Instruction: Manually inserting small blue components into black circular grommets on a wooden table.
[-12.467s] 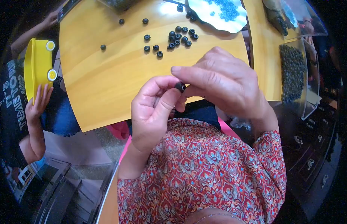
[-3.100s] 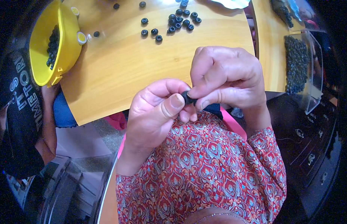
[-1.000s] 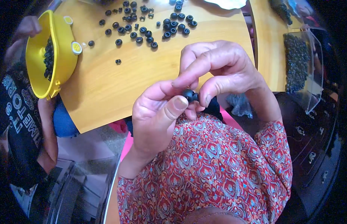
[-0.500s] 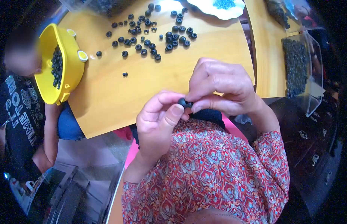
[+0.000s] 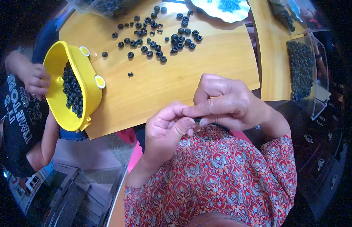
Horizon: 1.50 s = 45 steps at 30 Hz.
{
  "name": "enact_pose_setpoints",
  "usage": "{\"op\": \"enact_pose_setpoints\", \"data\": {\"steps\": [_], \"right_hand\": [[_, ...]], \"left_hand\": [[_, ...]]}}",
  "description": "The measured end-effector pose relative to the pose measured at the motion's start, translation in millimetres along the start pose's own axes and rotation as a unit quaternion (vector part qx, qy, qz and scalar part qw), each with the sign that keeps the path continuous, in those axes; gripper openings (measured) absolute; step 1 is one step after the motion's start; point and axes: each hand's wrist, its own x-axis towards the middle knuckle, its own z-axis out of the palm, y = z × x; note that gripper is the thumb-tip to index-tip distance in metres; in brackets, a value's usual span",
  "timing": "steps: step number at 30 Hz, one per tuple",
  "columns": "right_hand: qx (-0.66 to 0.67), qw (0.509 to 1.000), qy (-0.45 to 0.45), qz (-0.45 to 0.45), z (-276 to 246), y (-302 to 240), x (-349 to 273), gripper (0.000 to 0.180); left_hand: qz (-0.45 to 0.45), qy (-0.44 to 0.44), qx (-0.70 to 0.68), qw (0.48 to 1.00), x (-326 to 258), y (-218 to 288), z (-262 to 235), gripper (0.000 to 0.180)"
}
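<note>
My left hand [image 5: 162,128] and my right hand [image 5: 231,104] meet over the near edge of the table, fingertips pressed together. Between them only a sliver of a small round black part [image 5: 198,119] shows; the fingers cover the rest. The left thumb and fingers pinch it from one side, the right thumb and forefinger close on it from the other. Beyond the hands, several round black parts with hollow centres [image 5: 163,59] lie scattered on the table, among smaller black pieces. One small black piece [image 5: 130,74] lies apart, nearer to me.
At the left a yellow tub [image 5: 93,94] holds many black round parts, with another person's hand [image 5: 36,79] beside its rim. A white scalloped plate [image 5: 236,15] with blue bits is at the far side. A clear bin of dark parts [image 5: 301,70] stands at the right.
The yellow tub has shifted right and toward me, and another person's hand has come up beside it. My hands have lowered slightly; the black part between them is now mostly covered.
</note>
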Motion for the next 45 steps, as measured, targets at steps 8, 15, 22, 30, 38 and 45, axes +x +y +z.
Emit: {"op": "enact_pose_setpoints", "data": {"steps": [8, 15, 22, 30, 38, 45], "right_hand": [[0.051, 0.999, 0.013, -0.016, 6, 10, -4, 0.018], [0.166, 0.986, 0.006, 0.036, 6, 30, 1, 0.027], [0.269, 0.961, -0.007, 0.067, 7, 30, -4, 0.034], [0.183, 0.981, 0.060, 0.017, 10, 27, -3, 0.022], [0.134, 0.981, 0.142, 0.014, 18, 41, -6, 0.022], [0.070, 0.970, 0.217, 0.082, 7, 55, -38, 0.018]], "left_hand": [[-0.060, 0.009, 0.014, 0.998, -2, 4, 3, 0.015], [0.002, 0.030, -0.099, 0.995, 9, -6, -1, 0.021], [0.014, 0.002, -0.139, 0.990, 5, -7, 0, 0.020], [0.064, 0.012, -0.154, 0.986, 7, -11, -2, 0.020], [0.063, 0.121, -0.159, 0.978, 26, -22, -18, 0.021], [0.056, 0.088, -0.190, 0.976, 46, -40, -49, 0.020]]}}
